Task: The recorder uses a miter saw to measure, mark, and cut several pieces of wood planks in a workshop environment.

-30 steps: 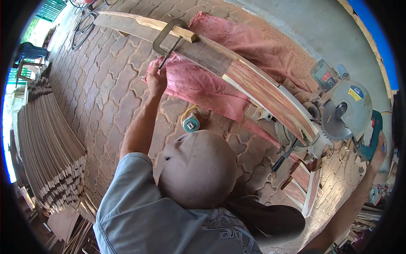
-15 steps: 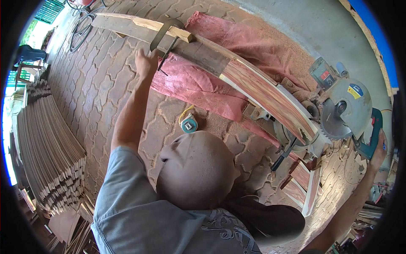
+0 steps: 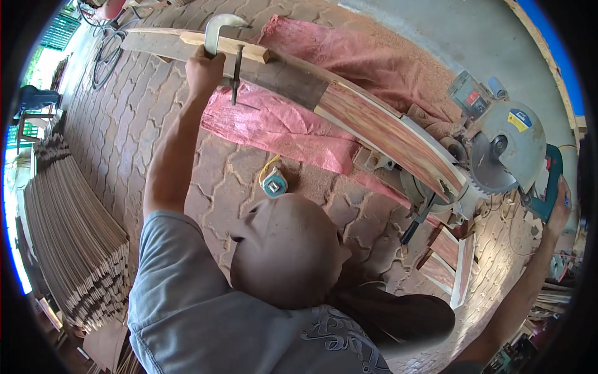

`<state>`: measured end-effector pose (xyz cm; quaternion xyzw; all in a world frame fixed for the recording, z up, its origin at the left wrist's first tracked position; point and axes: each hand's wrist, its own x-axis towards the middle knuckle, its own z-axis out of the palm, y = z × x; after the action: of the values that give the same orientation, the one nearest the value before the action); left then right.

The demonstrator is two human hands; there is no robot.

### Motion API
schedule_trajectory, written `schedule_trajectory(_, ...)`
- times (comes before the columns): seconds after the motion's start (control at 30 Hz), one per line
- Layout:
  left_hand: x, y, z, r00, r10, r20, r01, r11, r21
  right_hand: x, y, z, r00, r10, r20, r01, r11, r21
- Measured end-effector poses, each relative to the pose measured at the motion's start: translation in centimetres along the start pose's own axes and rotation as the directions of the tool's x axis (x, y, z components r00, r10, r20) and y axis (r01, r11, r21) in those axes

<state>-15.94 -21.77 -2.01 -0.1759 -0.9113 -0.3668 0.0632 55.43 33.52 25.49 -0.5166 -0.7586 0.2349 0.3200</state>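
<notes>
At upper left, my left hand (image 3: 205, 71) is closed around the frame of a metal C-clamp (image 3: 213, 37). Its dark screw (image 3: 236, 78) points down beside the hand. The clamp is at a pale wood strip (image 3: 225, 47) lying along a long dark board (image 3: 274, 73); whether it grips the wood I cannot tell. At far right, my right hand (image 3: 560, 202) wraps round the green handle (image 3: 551, 181) of a miter saw (image 3: 511, 134). Its toothed blade stands beside the end of a red-brown streaked plank (image 3: 386, 138), which lies across the saw base.
A sawdust-strewn pink cloth (image 3: 286, 134) lies under the boards. A teal tape measure (image 3: 275, 185) rests on the paving, with wood offcuts (image 3: 445, 255) below the saw. Thin slats (image 3: 75, 230) are stacked at left. A coiled hose (image 3: 109, 59) lies at the far left.
My left hand has moved up and left, and the clamp's curved frame has swung upward from its lower position over the wood. My right hand stays on the saw handle.
</notes>
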Motion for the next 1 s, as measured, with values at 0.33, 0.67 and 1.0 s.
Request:
schedule_trajectory(0.33, -8.3, -16.4, -0.7, 0.833, -0.180, 0.523, -0.089, 0.889, 0.448, -1.0, -0.9, 0.4, 0.999, 0.037, 0.018, -0.038, 0.998, 0.060)
schedule_trajectory(0.67, 3.5, 0.9, 3.6, 0.728, 0.557, 0.399, -0.681, 0.517, 0.519, -1.4, -2.3, 1.4, 0.998, 0.056, -0.032, -0.053, 0.995, 0.083)
schedule_trajectory(1.0, 4.8, 2.2, 5.1, 0.551, 0.388, 0.738, -0.833, 0.218, 0.508, -1.4, -2.4, 1.5, 0.996, 0.066, -0.056, -0.066, 0.998, 0.002)
